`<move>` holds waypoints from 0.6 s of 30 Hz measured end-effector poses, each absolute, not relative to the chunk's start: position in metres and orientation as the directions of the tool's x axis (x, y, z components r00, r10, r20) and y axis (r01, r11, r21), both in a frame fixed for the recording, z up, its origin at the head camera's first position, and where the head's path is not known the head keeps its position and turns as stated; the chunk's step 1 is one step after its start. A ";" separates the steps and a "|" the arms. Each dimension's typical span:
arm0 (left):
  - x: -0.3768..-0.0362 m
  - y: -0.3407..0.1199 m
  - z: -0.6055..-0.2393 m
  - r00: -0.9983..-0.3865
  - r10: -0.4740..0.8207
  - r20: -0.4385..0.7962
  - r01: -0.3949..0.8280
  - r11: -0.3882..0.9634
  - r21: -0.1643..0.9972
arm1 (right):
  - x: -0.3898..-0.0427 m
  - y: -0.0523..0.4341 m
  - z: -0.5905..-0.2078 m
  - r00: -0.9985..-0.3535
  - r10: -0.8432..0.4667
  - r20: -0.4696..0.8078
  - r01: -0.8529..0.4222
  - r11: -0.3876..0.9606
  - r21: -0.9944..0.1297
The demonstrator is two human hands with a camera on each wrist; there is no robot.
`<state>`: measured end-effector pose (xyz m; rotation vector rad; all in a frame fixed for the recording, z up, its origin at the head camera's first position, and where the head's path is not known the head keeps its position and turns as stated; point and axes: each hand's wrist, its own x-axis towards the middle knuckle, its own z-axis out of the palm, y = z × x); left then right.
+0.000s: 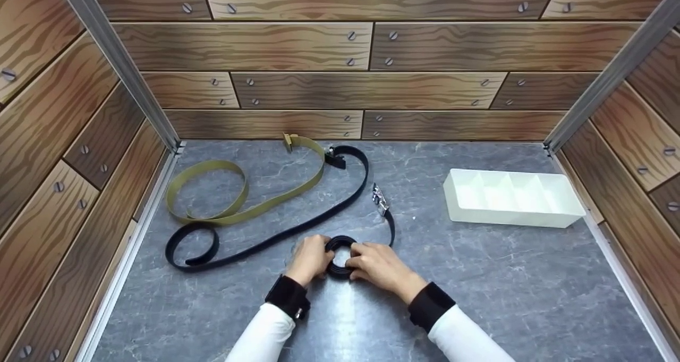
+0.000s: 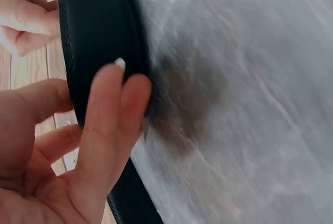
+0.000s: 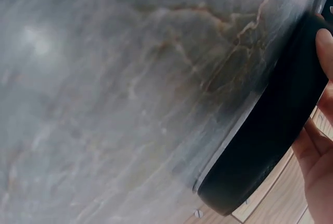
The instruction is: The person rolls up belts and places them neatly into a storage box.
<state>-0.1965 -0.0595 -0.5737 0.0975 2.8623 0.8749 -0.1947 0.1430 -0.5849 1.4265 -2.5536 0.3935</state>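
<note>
Both hands curl around a small coil of black belt (image 1: pixel 340 255) on the grey table (image 1: pixel 478 298): left hand (image 1: pixel 311 258) gripping one side, right hand (image 1: pixel 380 266) the other. The strap looks light, flexible and springy, best pinched across the coil. Beyond the grip, its loose tail rises to a metal buckle (image 1: pixel 379 199); farther left lie a second black belt (image 1: pixel 276 234) and an olive belt (image 1: pixel 239 197).

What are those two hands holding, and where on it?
Both the left hand and right hand grip a black belt by its rolled-up coil, fingers on the outer side; the buckle end trails free.
</note>
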 end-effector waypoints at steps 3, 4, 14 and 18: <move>-0.199 -0.060 -0.573 -0.981 0.138 -0.138 0.037 0.827 0.561 | -0.197 0.147 -0.581 -0.540 -0.808 0.234 -0.839 0.498 -0.219; -0.200 -0.060 -0.573 -0.977 0.150 -0.150 0.040 0.825 0.564 | -0.198 0.149 -0.581 -0.550 -0.808 0.213 -0.830 0.499 -0.248; -0.204 -0.062 -0.577 -0.969 0.221 -0.113 0.130 0.837 0.531 | -0.199 0.147 -0.578 -0.561 -0.810 0.173 -0.823 0.522 -0.226; -0.201 -0.060 -0.577 -0.984 0.155 -0.085 0.082 0.828 0.555 | -0.196 0.143 -0.580 -0.583 -0.785 0.211 -0.813 0.558 -0.167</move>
